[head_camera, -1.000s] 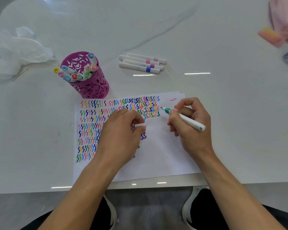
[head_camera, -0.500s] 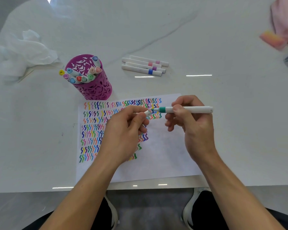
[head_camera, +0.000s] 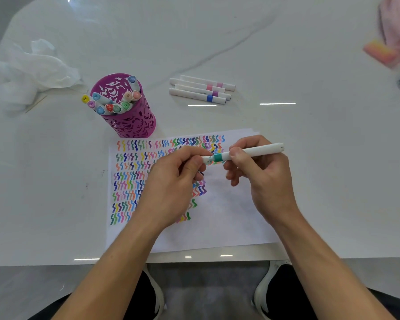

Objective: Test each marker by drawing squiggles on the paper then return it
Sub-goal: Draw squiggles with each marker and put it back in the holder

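Glossy stone-look table, matt paper, smooth plastic markers.

The table (head_camera: 321, 181) is white with thin grey veins like polished marble, and so glossy that it mirrors strips of light. The paper (head_camera: 229, 218) is plain and matt, and its ink squiggles look flat. The marker (head_camera: 254, 151) has a smooth white plastic barrel with a teal band, and its cap (head_camera: 207, 159) is the same white plastic. The four loose markers (head_camera: 201, 90) look like the same satin white plastic. The magenta holder (head_camera: 134, 122) has a thin pierced wall, seemingly painted metal, faintly shiny. The marker ends in it (head_camera: 111, 106) are glossy plastic. The crumpled tissue (head_camera: 32, 70) is soft, wrinkled and matt.
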`<state>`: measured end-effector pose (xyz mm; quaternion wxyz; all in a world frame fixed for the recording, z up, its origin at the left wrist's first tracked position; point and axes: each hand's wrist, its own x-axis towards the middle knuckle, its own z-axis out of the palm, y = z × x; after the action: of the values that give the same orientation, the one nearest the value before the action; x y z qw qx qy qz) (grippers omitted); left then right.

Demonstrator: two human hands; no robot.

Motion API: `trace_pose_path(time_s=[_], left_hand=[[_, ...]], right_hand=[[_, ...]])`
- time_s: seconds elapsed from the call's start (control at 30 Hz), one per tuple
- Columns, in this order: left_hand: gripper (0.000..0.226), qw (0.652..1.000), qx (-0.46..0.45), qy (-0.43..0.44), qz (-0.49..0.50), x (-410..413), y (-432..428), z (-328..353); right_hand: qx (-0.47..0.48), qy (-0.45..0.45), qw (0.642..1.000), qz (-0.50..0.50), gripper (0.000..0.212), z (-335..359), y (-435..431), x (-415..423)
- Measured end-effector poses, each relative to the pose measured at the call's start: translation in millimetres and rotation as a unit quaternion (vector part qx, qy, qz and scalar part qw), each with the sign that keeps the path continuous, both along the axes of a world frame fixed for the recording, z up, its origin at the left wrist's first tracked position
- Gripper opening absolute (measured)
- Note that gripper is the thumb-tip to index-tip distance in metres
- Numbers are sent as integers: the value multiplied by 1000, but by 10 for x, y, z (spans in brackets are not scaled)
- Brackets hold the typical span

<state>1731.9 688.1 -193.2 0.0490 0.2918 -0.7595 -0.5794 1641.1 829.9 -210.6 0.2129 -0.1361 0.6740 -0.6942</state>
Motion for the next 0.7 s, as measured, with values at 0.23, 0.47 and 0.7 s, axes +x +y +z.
trace_pose_path(time_s=[0.23,0.47,0.7], left_hand=[[23,1000,-8,7,4,-8,18,0],[21,999,-34,15,25,3,36,-54],[21,998,-45,33,5,-4,-39,19]], right_hand=[[-17,-19,1000,13,5,-9,5,13],[-38,-50,998,20,7,-22,-4,20],[-61,-94,993,24,25,-6,-26,36]])
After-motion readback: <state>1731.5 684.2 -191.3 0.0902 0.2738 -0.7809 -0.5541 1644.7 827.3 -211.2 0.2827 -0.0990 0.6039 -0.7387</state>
